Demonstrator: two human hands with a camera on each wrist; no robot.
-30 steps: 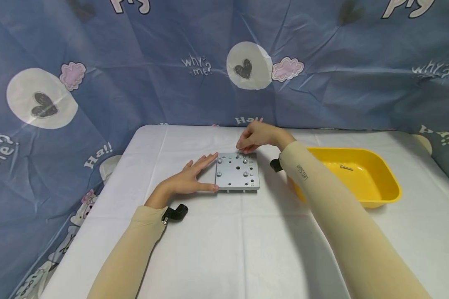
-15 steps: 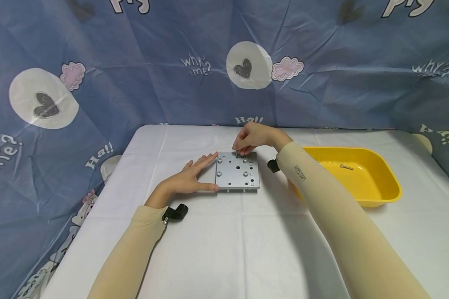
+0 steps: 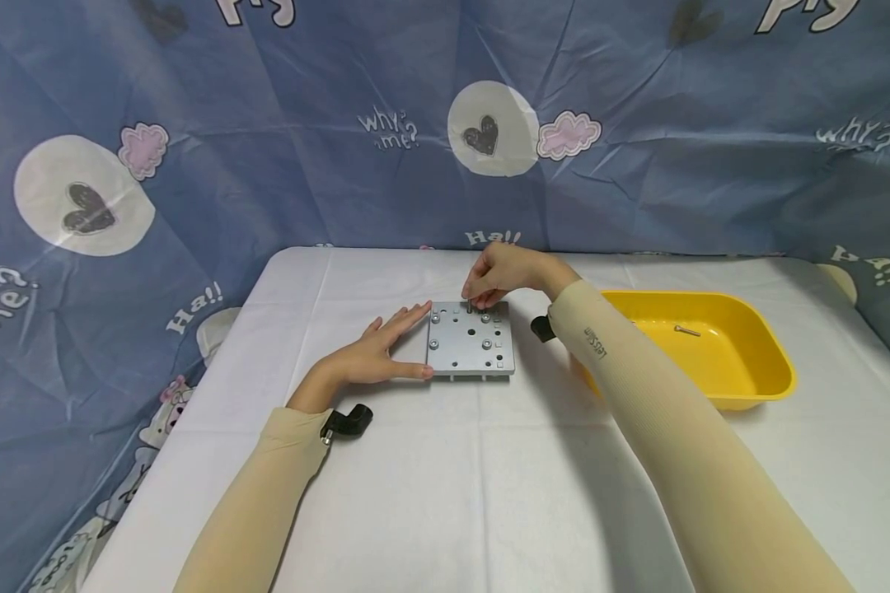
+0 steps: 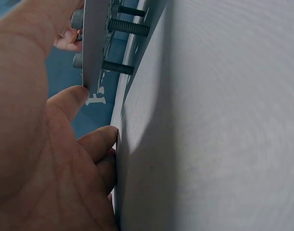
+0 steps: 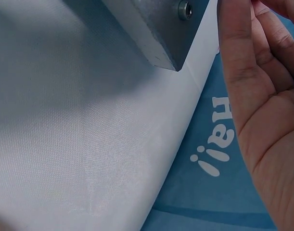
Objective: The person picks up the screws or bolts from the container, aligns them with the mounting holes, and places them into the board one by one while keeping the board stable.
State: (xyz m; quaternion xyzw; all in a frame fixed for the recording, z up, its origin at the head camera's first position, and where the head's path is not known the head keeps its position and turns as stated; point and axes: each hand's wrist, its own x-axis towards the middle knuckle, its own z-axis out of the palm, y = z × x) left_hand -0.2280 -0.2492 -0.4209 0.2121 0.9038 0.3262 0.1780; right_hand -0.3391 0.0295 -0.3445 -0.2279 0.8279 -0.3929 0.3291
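A square grey metal plate [image 3: 460, 350] with holes and several socket-head screws lies on the white table. Threaded screw shafts [image 4: 129, 27] stick out beneath it in the left wrist view. My left hand [image 3: 367, 360] touches the plate's left side, forefinger at the far corner and thumb at the near one, fingers spread. At the plate's far edge my right hand [image 3: 506, 270] pinches a small upright screw [image 3: 470, 305] between thumb and fingertips; its lower end meets the plate. In the right wrist view the right hand [image 5: 267, 91] shows, but the pinched screw is out of frame.
To the right stands a yellow tray [image 3: 742, 402] with a loose screw [image 3: 686, 331] in it, partly behind the right forearm. A patterned blue cloth [image 3: 386, 198] hangs behind the table's far edge. Black wrist cameras sit on both wrists.
My right hand has shifted slightly left, and the small screw in its fingertips now stands more upright at the plate's far edge. The left hand has stayed in place.
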